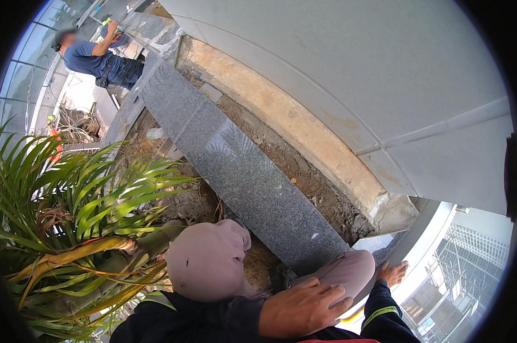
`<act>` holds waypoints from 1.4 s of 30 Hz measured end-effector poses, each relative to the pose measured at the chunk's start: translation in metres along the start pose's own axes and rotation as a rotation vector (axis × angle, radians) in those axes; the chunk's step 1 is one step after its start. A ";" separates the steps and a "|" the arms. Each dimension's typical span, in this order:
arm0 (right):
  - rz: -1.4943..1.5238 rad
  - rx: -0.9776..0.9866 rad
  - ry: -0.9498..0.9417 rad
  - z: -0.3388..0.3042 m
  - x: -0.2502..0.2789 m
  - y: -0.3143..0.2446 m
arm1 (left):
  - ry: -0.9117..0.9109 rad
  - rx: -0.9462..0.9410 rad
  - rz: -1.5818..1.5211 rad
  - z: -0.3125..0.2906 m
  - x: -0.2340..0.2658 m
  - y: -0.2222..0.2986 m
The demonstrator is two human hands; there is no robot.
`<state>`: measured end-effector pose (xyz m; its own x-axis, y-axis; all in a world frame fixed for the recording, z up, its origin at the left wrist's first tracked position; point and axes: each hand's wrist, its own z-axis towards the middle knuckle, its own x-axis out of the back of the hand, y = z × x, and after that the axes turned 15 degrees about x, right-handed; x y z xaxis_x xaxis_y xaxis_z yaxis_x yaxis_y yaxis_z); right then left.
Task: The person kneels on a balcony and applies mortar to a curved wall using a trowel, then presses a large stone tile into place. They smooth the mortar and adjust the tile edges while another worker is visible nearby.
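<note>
My left hand [304, 308] lies across my body beside my bent right knee [350, 268], its fingers loosely bent and apart, with nothing visible in it. At the right, my right hand [391, 273] rests with outstretched fingers on the edge of a pale ledge [427, 231], holding nothing. A long speckled grey granite slab [258, 188] runs from the far left down to my legs. My right leg lies over its near end, and my left knee [204, 260] is beside its left edge.
Soil and rubble [287, 157] fill the strip between slab and pale wall [350, 68]. A leafy palm [81, 228] crowds the left. Far left, a person in dark blue [93, 59] stands by the stonework. Beyond the ledge, scaffolding [475, 257] shows below.
</note>
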<state>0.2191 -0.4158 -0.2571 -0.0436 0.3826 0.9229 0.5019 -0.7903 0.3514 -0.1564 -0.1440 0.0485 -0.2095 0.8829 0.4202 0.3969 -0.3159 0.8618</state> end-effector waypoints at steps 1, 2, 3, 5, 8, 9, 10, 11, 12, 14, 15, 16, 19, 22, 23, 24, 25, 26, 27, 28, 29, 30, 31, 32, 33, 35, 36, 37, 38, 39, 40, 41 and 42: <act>0.001 0.000 0.000 0.000 0.000 -0.001 | 0.003 0.000 0.000 0.000 0.000 0.000; 0.003 -0.001 0.001 0.000 0.001 -0.001 | 0.006 0.001 -0.001 0.000 -0.001 0.000; 0.006 -0.002 -0.001 0.000 0.001 -0.001 | 0.002 0.003 -0.002 0.000 -0.001 0.000; 0.012 -0.005 -0.004 0.000 0.002 -0.002 | -0.004 0.008 -0.005 0.000 0.000 0.000; 0.015 -0.006 0.002 0.000 0.002 -0.002 | 0.003 0.005 -0.006 0.000 -0.001 0.000; 0.016 -0.007 0.001 0.000 0.002 -0.002 | 0.014 -0.007 -0.006 0.000 0.000 0.000; 0.017 -0.007 0.001 0.000 0.002 -0.002 | 0.025 -0.018 -0.007 0.000 0.001 0.000; 0.018 -0.006 0.000 0.000 0.002 -0.002 | 0.037 -0.030 -0.007 0.000 0.002 0.001; 0.017 -0.005 0.002 0.000 0.002 -0.001 | 0.039 -0.032 -0.006 0.000 0.002 0.000; 0.016 -0.001 0.007 0.000 0.002 -0.001 | 0.043 -0.036 -0.004 0.000 0.002 0.000; 0.018 -0.003 0.000 -0.001 0.003 -0.002 | 0.045 -0.034 0.000 0.000 0.001 0.000; 0.021 -0.005 -0.006 -0.001 0.005 -0.003 | 0.047 -0.033 0.003 0.000 0.001 0.000; 0.018 -0.010 -0.012 -0.001 0.005 -0.003 | 0.043 -0.031 0.011 0.000 0.001 0.000; 0.005 -0.008 -0.012 0.000 0.004 -0.002 | 0.043 -0.028 0.012 0.000 0.001 0.000; -0.001 -0.007 -0.013 0.000 0.003 -0.001 | 0.044 -0.027 0.011 0.000 0.001 0.000; 0.000 -0.005 -0.010 0.000 0.002 -0.001 | 0.030 -0.017 0.011 0.000 0.001 0.000; 0.001 -0.004 -0.007 0.000 0.002 -0.002 | 0.015 -0.006 0.012 0.000 0.000 0.001; 0.002 -0.003 -0.005 0.000 0.001 -0.001 | 0.001 0.004 0.012 0.000 0.000 0.001; 0.001 -0.003 -0.004 0.000 0.001 -0.001 | 0.001 0.005 0.008 0.000 -0.001 0.000; -0.001 -0.003 -0.003 0.000 0.001 -0.001 | 0.000 0.006 0.005 0.000 -0.001 0.000; -0.002 -0.003 -0.001 0.000 0.001 -0.001 | 0.000 0.007 0.003 0.000 -0.001 0.000; 0.001 -0.003 -0.001 0.000 0.001 0.000 | 0.000 0.006 -0.001 0.000 -0.001 0.000; 0.005 -0.004 -0.001 0.000 0.000 0.000 | 0.000 0.006 -0.004 0.000 0.000 0.000; 0.009 -0.004 -0.001 0.000 0.000 0.000 | 0.000 0.005 -0.007 0.001 0.000 0.000; 0.009 -0.003 0.002 0.000 0.001 0.000 | -0.002 0.003 -0.007 0.001 0.001 0.000; 0.009 0.000 0.007 0.000 0.001 -0.001 | -0.006 0.000 -0.006 0.001 0.001 0.000; 0.012 -0.001 0.004 0.000 0.002 -0.001 | -0.001 0.000 -0.007 0.001 0.001 0.000; 0.015 -0.003 0.001 0.000 0.002 -0.002 | 0.003 0.000 -0.008 0.001 0.000 0.000; 0.019 -0.005 -0.001 0.000 0.003 -0.002 | 0.008 0.001 -0.008 0.001 -0.001 0.000; 0.018 -0.004 0.001 0.000 0.003 -0.002 | 0.007 0.000 -0.010 0.002 0.000 0.000; 0.018 -0.004 0.004 0.000 0.003 -0.002 | 0.005 0.000 -0.011 0.002 0.001 0.000; 0.018 -0.003 0.006 0.000 0.003 -0.002 | 0.004 0.000 -0.012 0.002 0.002 0.000; 0.017 -0.005 0.001 0.000 0.003 -0.002 | 0.002 0.003 -0.010 0.002 0.001 0.000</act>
<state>0.2175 -0.4130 -0.2550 -0.0361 0.3687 0.9288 0.4981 -0.7991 0.3366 -0.1547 -0.1422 0.0488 -0.2155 0.8854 0.4118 0.3970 -0.3059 0.8654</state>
